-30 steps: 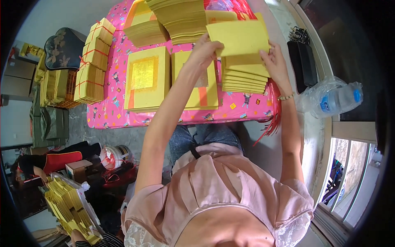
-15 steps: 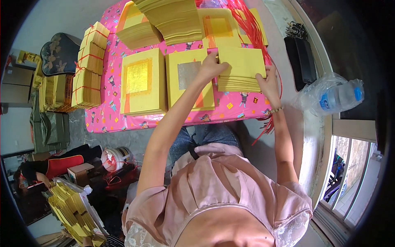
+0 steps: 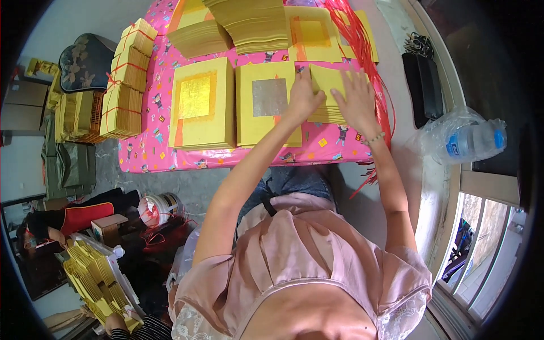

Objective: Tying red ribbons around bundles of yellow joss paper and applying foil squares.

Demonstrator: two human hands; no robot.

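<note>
A stack of yellow paper sheets (image 3: 328, 115) lies on the pink patterned tablecloth (image 3: 198, 160), partly covered by my hands. My left hand (image 3: 306, 95) grips its left edge, the thumb lying over the top sheet. Fingers spread, my right hand (image 3: 358, 102) is over the stack's right part, holding nothing. Just left of my left hand is a taller yellow stack with a silver square (image 3: 268, 97) on its top sheet. Beside that sits another yellow stack with a gold square (image 3: 196, 96).
Red strings (image 3: 362, 42) hang along the table's right side. Tied yellow bundles (image 3: 122, 110) line its left edge; more paper stacks (image 3: 249, 25) stand at the back. A bagged water bottle (image 3: 467, 143) is at right. Lower left, another person's hands hold yellow paper (image 3: 99, 277).
My right hand has left the stack's right edge and moved over its top, fingers spreading. My left hand stays at the left edge. The whole view has shifted slightly.
</note>
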